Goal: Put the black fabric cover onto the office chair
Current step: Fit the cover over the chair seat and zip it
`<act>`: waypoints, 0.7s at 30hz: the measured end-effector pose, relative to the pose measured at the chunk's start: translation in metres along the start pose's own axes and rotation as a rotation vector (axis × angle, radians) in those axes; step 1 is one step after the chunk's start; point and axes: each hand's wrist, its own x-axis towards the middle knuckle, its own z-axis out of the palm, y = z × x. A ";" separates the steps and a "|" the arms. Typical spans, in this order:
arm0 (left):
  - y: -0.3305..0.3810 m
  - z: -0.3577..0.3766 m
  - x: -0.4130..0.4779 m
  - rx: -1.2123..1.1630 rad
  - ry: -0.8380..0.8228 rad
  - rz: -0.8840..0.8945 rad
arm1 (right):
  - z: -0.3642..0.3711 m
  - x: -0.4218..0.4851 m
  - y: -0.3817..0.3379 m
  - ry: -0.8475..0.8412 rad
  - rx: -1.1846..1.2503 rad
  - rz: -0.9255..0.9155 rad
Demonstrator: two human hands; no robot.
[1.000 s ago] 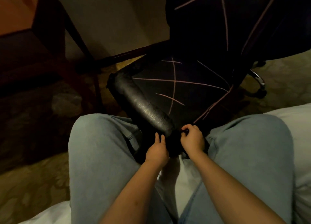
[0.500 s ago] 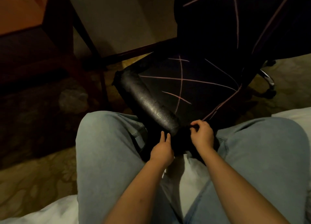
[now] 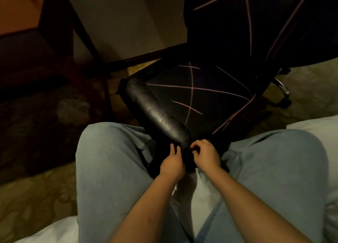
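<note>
The office chair stands in front of my knees with its bare, cracked black leather front edge (image 3: 161, 118) showing. A black fabric cover with thin pink lines (image 3: 206, 100) lies over the seat and the backrest. My left hand (image 3: 172, 163) reaches under the near corner of the seat with straight fingers against the dark edge. My right hand (image 3: 205, 154) pinches the cover's hem at that same corner, fingers curled. The fabric between my hands is too dark to make out.
My legs in light blue jeans flank the chair's corner, and I sit on a white bed (image 3: 314, 125). A dark wooden table with legs (image 3: 60, 47) stands at left. The chair's chrome base and caster (image 3: 284, 94) show at right on patterned carpet.
Both hands stay at the seat's near corner; my right hand's fingers have curled tighter on the hem and shifted slightly left. The camera view has drifted a little.
</note>
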 end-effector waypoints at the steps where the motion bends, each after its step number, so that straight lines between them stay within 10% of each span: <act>1: 0.000 0.000 0.000 0.003 -0.001 0.003 | 0.001 -0.002 -0.001 -0.019 -0.003 -0.012; 14: -0.004 -0.003 -0.004 -0.009 0.000 0.051 | -0.020 0.022 0.012 0.338 0.170 0.333; 21: 0.001 -0.002 0.000 0.015 0.055 0.047 | -0.015 0.014 0.008 0.201 0.137 0.285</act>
